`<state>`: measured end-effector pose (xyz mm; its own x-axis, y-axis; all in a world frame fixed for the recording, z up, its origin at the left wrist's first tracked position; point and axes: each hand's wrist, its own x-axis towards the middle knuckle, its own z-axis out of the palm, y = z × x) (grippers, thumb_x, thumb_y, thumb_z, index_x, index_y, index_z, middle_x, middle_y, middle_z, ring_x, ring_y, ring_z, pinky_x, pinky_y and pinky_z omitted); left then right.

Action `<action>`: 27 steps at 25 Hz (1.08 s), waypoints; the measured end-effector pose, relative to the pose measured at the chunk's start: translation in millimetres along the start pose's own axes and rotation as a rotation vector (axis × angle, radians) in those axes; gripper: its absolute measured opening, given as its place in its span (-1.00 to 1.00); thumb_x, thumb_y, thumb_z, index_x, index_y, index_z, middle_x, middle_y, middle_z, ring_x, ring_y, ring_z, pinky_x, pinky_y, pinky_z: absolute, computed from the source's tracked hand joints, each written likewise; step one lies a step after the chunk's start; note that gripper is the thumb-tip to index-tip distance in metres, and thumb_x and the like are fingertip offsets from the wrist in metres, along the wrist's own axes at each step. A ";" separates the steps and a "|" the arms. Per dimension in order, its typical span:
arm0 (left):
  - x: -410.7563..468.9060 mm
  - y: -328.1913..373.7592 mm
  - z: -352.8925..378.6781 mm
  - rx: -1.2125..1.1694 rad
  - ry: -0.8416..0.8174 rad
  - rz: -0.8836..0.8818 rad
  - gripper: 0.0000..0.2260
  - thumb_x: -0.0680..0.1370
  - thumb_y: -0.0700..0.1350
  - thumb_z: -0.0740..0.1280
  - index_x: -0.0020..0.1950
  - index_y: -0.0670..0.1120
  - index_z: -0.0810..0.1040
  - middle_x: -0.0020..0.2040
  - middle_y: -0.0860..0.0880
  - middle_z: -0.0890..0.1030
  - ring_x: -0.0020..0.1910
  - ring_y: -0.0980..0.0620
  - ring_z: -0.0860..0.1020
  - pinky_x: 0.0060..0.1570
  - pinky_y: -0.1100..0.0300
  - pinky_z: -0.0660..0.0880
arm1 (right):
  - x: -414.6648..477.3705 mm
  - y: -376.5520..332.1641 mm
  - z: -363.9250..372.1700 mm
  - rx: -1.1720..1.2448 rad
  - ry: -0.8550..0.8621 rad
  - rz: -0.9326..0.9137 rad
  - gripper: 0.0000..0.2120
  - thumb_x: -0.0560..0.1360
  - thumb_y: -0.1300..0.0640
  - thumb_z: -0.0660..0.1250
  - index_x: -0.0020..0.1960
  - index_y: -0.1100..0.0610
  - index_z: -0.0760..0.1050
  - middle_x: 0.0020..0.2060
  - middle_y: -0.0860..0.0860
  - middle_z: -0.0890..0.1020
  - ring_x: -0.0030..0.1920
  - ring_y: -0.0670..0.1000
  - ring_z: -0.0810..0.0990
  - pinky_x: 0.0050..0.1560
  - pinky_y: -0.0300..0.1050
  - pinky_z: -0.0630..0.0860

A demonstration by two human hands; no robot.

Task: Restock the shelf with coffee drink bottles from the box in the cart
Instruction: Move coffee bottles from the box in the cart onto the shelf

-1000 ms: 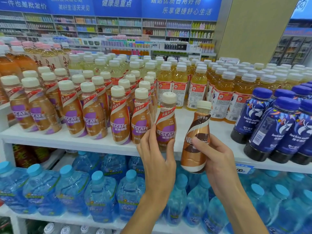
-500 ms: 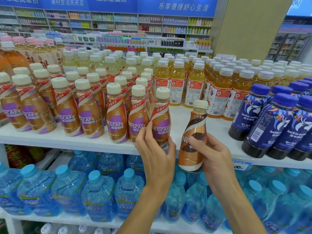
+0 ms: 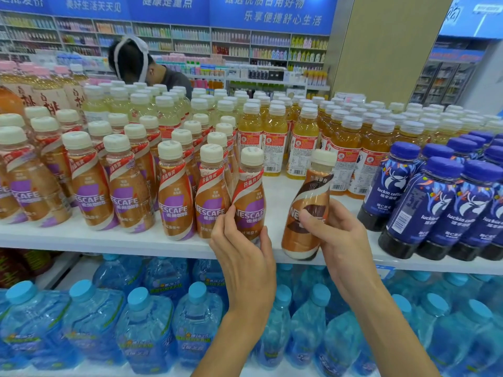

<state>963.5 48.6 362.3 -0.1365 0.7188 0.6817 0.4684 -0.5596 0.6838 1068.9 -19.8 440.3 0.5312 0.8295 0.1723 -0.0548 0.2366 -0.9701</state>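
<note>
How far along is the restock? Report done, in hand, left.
Done: rows of purple-label Nescafe bottles stand on the shelf. In hand: the left hand grips the rightmost front bottle; the right hand holds a brown-label bottle, tilted at the shelf edge, not yet set down. Left: stand it in the bare gap beside them. Box and cart are out of view.

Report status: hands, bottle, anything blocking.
Left hand grips front purple-label Nescafe bottle. Right hand holds brown-label bottle, tilted, at shelf edge. Bare gap behind it; luckin bottles beside.
</note>
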 end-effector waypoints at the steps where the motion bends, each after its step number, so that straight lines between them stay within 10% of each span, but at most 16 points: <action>1: -0.3 -0.6 0.0 0.002 -0.005 0.002 -0.34 0.54 -0.16 0.46 0.53 -0.20 0.18 0.42 -0.18 0.24 0.37 -0.10 0.29 0.23 -0.07 0.54 | 8.1 -2.3 -0.1 -0.024 -0.004 -0.009 -0.52 0.32 0.10 0.55 0.22 0.10 0.60 0.06 0.03 0.74 0.13 0.02 0.69 0.19 -0.03 0.55; 8: -0.8 -2.6 -3.8 -0.018 -0.041 -0.001 -0.32 0.54 -0.16 0.46 0.53 -0.13 0.15 0.43 -0.16 0.24 0.37 -0.08 0.30 0.28 0.06 0.46 | 83.8 -8.5 6.6 -0.197 -0.023 0.004 -0.60 0.48 0.24 0.49 0.27 0.00 0.52 0.07 -0.12 0.68 0.10 -0.16 0.61 -0.02 -0.25 0.45; 20: 0.2 -2.1 -5.6 -0.023 -0.056 -0.008 -0.32 0.54 -0.14 0.45 0.53 -0.09 0.15 0.42 -0.12 0.23 0.36 -0.04 0.29 0.27 0.11 0.39 | 145.9 21.8 9.2 -0.313 -0.106 0.022 -0.50 0.56 0.26 0.40 0.46 0.02 0.44 0.26 -0.08 0.63 0.29 -0.04 0.56 0.35 0.00 0.47; 27: -0.6 -3.4 -6.5 -0.009 -0.069 -0.011 -0.31 0.53 -0.16 0.46 0.54 -0.12 0.15 0.42 -0.13 0.24 0.37 -0.03 0.28 0.27 0.17 0.36 | 130.4 27.8 20.0 -0.471 0.102 -0.011 -0.36 0.42 0.14 0.58 0.42 0.08 0.41 0.20 -0.07 0.58 0.11 -0.08 0.53 0.00 -0.26 0.45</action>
<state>956.3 47.4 361.3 -0.0806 0.7516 0.6547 0.4590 -0.5550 0.6937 1119.7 105.2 439.2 0.6112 0.7689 0.1877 0.3276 -0.0298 -0.9444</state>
